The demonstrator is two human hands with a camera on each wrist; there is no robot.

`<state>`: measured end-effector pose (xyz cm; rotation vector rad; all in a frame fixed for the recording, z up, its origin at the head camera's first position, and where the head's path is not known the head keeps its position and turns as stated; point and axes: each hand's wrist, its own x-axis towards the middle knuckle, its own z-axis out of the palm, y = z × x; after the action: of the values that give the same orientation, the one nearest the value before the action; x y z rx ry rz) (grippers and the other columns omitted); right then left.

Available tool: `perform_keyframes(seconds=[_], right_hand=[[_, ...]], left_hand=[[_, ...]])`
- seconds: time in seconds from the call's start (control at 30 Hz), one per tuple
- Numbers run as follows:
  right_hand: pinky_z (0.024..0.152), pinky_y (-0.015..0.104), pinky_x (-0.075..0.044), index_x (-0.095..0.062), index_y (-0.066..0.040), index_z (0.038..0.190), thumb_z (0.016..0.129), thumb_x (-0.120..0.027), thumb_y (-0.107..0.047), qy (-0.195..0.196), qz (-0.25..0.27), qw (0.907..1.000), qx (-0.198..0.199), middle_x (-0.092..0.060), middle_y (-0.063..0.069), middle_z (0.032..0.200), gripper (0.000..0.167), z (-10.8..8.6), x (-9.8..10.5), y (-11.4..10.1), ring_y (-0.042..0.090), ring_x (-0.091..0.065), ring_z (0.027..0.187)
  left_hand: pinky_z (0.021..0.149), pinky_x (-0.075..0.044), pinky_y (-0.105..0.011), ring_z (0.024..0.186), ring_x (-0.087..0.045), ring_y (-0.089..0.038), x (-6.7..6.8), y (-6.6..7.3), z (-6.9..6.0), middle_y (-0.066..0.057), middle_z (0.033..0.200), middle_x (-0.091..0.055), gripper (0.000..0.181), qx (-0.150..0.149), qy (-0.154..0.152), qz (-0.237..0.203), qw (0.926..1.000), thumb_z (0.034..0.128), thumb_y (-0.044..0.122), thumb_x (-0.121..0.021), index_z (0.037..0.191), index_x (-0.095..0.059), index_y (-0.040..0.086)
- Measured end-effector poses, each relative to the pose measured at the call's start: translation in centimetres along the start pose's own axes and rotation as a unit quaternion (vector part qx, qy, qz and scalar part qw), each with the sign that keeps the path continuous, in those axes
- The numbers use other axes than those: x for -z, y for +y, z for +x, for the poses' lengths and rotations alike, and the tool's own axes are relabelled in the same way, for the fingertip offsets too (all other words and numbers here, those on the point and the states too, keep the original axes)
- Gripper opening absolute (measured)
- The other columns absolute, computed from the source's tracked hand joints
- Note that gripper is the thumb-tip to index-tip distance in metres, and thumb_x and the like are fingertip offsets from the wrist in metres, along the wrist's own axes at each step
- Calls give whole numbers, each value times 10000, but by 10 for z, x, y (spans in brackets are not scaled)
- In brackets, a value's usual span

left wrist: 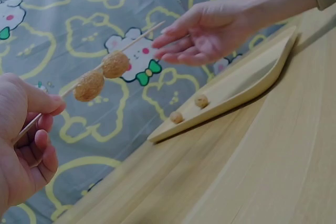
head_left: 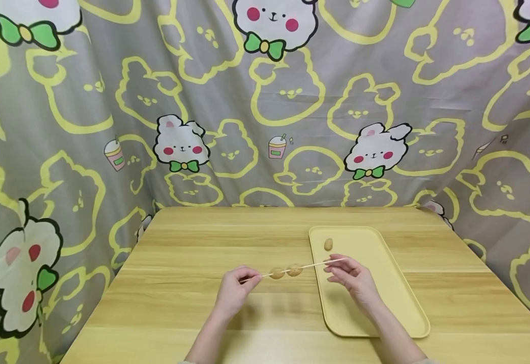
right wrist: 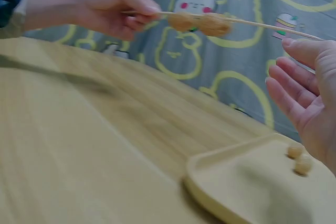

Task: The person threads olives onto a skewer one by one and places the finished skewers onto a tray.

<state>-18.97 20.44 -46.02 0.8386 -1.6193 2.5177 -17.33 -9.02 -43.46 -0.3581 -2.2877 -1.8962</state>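
My left hand (head_left: 237, 290) pinches a thin wooden skewer (head_left: 312, 265) near one end, between thumb and fingers. Two rough brown balls, perhaps meatballs, are threaded on it: one ball (head_left: 276, 273) nearer the left hand, another ball (head_left: 294, 270) beside it. The right hand (head_left: 356, 283) is by the skewer's free end, fingers loosely extended. In the left wrist view the skewer's tip (left wrist: 161, 23) appears apart from the right hand's fingers. A pale yellow tray (head_left: 374, 298) lies below the right hand, with two similar balls (left wrist: 201, 101) near its far end.
The wood-grain table (head_left: 178, 308) extends around the tray on both sides. A grey curtain (head_left: 228, 101) with yellow outlines and white cartoon animals hangs behind the table and at both sides.
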Motion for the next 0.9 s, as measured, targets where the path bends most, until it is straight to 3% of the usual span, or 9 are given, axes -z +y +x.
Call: perform_keyframes(seconds=[0.17, 0.33, 0.47, 0.6, 0.77, 0.9], right_hand=[[754, 286, -516, -556, 32, 1189, 908, -458, 113, 435, -526, 9976, -104, -655, 72, 1059, 309, 3, 20, -10, 168, -631, 945], [739, 277, -518, -600, -66, 1137, 912, -525, 33, 952, -1257, 9867, -396, -667, 19, 1026, 257, 6, 40, -16, 136, -638, 922], [747, 271, -516, -540, 54, 1185, 920, -534, -5, 1085, -1769, 9763, -620, -664, -28, 1020, 271, 10, 57, -19, 99, -631, 917], [767, 285, -513, -388, 188, 1259, 927, -557, -85, 1169, -2271, 9611, -1052, -654, 18, 1064, 462, 14, 68, -19, 63, -618, 911], [792, 325, -508, -376, 167, 1291, 933, -562, -145, 1077, -2819, 9388, -1662, -527, 272, 1225, 510, 18, 79, -13, 75, -611, 930], [774, 319, -512, -389, 147, 1301, 916, -585, -132, 782, -3195, 9246, -1924, -458, 328, 1268, 514, 20, 87, -6, 95, -597, 952]], left_hand=[[590, -429, -201, 662, -500, -62, 6, 10, -3, -110, 751, -605, 48, 125, 56, 6, 9999, 797, -46, -667, 800, -663, -93], [585, -421, -195, 654, -496, -67, 11, 25, -7, -117, 737, -599, 45, 114, 85, 151, 9998, 794, -63, -658, 791, -657, -108], [586, -420, -196, 651, -495, -69, 14, 11, -4, -86, 732, -601, 54, 201, 218, 168, 9994, 790, -31, -682, 786, -669, -84], [593, -426, -198, 656, -505, -72, 16, -5, 0, -58, 729, -603, 63, 237, 323, 168, 9991, 785, 6, -703, 784, -682, -53], [588, -424, -203, 656, -510, -86, 19, -10, 0, -47, 723, -599, 44, 172, 274, 220, 9992, 787, -1, -696, 786, -686, -44], [591, -423, -200, 657, -509, -84, 20, -9, 0, -45, 724, -598, 45, 210, 286, 224, 9991, 788, -4, -694, 782, -685, -48]])
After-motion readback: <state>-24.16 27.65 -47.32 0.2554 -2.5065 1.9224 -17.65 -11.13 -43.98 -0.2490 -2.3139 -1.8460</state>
